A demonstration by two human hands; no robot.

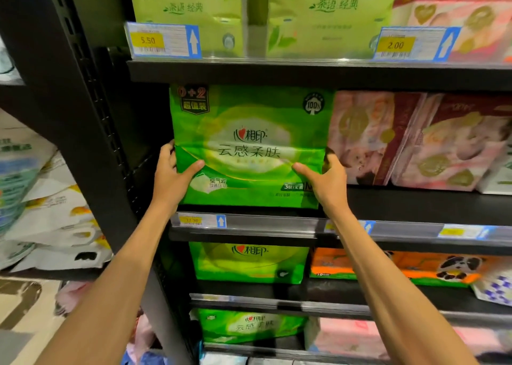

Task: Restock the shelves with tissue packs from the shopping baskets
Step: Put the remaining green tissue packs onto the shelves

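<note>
Seating a green tissue pack [249, 131] on the middle shelf [415, 205] at the centre of the frame: you hold it upright with its printed face toward you, its base at or just above the shelf's front edge and its right side just beside the pink tissue packs [368, 140]. Whether it rests fully on the board cannot be told. Progress is judged partial. The shelves above and below carry stock, including a like lower green pack [249, 262] one tier down at lower centre, but this pack is not yet released. The shopping baskets are out of view, so how many packs remain is unknown. Your left hand [170, 170] grasps the pack's left edge, thumb laid across the front and fingers wrapped behind. Your right hand [327, 177] mirrors it on the right edge, fingertips tucked into the gap beside the pink packs. Both forearms rise from the lower corners of the frame, nearly straight, converging on the pack.
</note>
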